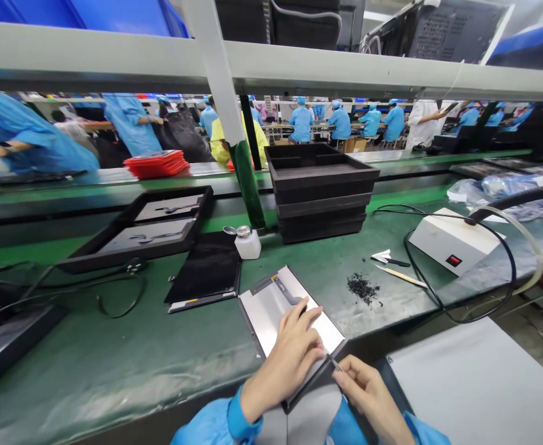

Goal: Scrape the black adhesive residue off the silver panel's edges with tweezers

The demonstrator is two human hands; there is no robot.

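A flat silver panel (271, 303) with a grey ribbon cable lies at the near edge of the green bench (113, 358). My left hand (287, 358) presses flat on the panel's near half, fingers stretched out toward the cable. My right hand (368, 392) is pinched on a thin metal tool (335, 364) whose tip touches the panel's near right corner. Both sleeves are blue.
A black screen panel (206, 272) and a small white bottle (247, 242) lie behind. Stacked black trays (320, 191) stand at centre back, an open tray (151, 225) to the left. A white box (451, 244) with cables, loose tools (398, 269) and dark scraps (362, 288) sit to the right. Other workers in blue stand beyond.
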